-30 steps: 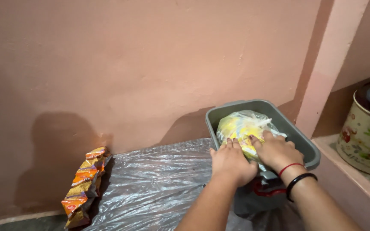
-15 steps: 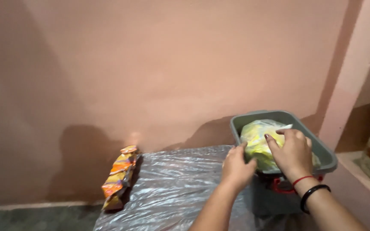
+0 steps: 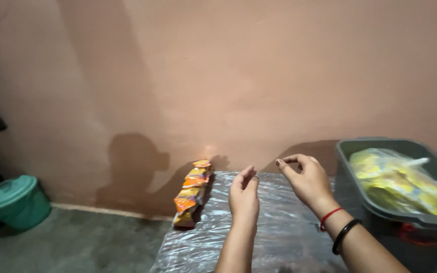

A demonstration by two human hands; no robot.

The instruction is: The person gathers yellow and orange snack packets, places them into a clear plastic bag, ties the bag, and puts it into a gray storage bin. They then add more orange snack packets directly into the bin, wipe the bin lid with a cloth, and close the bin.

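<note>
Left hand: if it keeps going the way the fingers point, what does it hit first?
The left hand hangs empty over the clear plastic sheet, fingers aimed up and away toward the pink wall. Nothing shows in that line before the wall. The row of orange snack packets sits off to its left. Depth is uncertain.

A strip of orange and yellow snack packets (image 3: 191, 193) is lying lengthwise along the left edge of the plastic-covered table (image 3: 279, 237), its far end touching the wall. A clear bag of yellow packets (image 3: 405, 184) is sitting inside the grey tub (image 3: 347, 174) at the table's right edge.
</note>
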